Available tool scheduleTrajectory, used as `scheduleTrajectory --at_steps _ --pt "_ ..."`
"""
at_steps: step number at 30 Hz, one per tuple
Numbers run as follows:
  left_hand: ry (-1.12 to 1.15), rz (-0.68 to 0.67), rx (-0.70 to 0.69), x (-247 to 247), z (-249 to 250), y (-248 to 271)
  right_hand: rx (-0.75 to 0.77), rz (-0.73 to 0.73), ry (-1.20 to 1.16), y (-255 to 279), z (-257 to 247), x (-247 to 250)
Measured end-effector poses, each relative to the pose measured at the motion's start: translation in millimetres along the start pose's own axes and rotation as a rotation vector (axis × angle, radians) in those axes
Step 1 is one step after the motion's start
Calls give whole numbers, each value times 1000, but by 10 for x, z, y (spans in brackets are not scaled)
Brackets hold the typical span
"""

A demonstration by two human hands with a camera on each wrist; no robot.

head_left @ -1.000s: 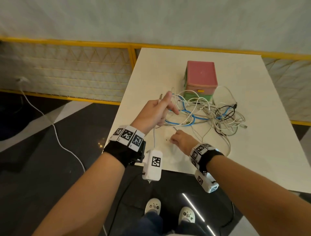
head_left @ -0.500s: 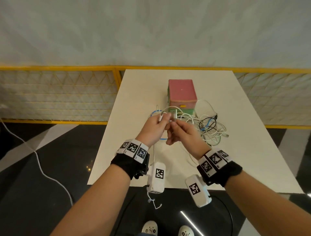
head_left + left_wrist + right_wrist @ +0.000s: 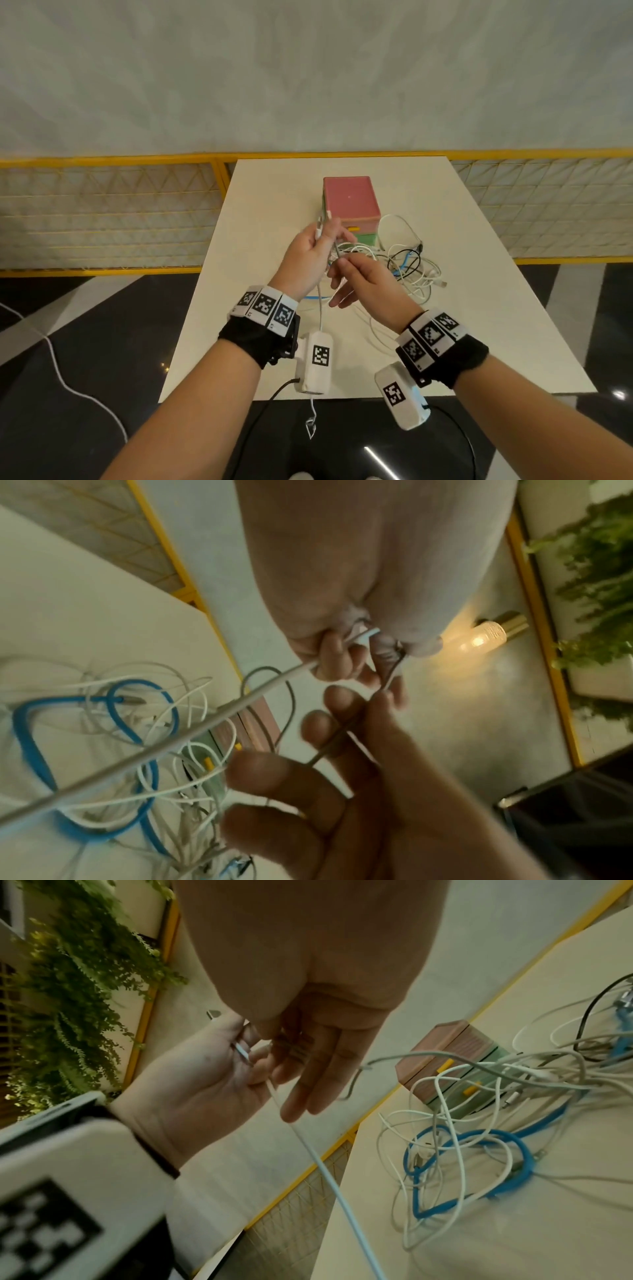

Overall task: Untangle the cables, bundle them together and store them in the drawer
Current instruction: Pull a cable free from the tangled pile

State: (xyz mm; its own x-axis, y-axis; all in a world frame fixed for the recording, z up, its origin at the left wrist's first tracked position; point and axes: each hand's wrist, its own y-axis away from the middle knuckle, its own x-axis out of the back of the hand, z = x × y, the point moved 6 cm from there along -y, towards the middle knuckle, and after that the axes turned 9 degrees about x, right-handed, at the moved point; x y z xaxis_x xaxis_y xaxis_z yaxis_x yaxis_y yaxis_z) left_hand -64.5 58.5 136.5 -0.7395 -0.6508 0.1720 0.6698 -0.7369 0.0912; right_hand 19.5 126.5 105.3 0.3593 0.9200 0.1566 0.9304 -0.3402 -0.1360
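Moved: both hands have come up off the table and met above the pile since a second ago.
Cables (image 3: 407,270): still a messy heap on the table, right in front of the drawer box (image 3: 351,202).
Left hand (image 3: 308,257): curled tight on one white cable (image 3: 329,1172), held high so it hangs free.
Right hand (image 3: 363,277): pinches a thin grey cable (image 3: 329,750), other fingers loose, likely to pull it apart.
Table (image 3: 479,308): pale and flat.
Room: yellow rail, dark shiny floor, green plants.

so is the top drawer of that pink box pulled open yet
No, the pink top drawer with its yellow handle sits flush with the green drawer below, both closed behind the cable tangle.
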Motion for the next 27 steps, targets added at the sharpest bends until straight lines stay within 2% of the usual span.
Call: scheduleTrajectory --at_steps 3,6,10,12,15,17,20,23,27 --pt "46 -40 -14 -14 53 -51 -3 -10 -4 -43 14 2" --pt "37 0 -33 53 150 -106 19 -83 11 -85 7 -28" --pt "393 -43 -38 203 401 -171 15 -190 7 -83 170 -38" --pt "420 5 -84 344 535 -201 33 -198 36 -115 250 32" --pt "315 67 -144 497 653 -202 75 -215 145 -245 248 124" --pt "262 32 -144 482 674 -180 41 -239 229 -372 224 167" --pt "337 6 -108 476 701 -159 9 -319 397 -526 164 214" --pt "453 62 -124 597 751 -162 36 -384 596 -605 114 277" --pt "470 161 -120 725 759 -158 38 -263 605 -710 72 396"
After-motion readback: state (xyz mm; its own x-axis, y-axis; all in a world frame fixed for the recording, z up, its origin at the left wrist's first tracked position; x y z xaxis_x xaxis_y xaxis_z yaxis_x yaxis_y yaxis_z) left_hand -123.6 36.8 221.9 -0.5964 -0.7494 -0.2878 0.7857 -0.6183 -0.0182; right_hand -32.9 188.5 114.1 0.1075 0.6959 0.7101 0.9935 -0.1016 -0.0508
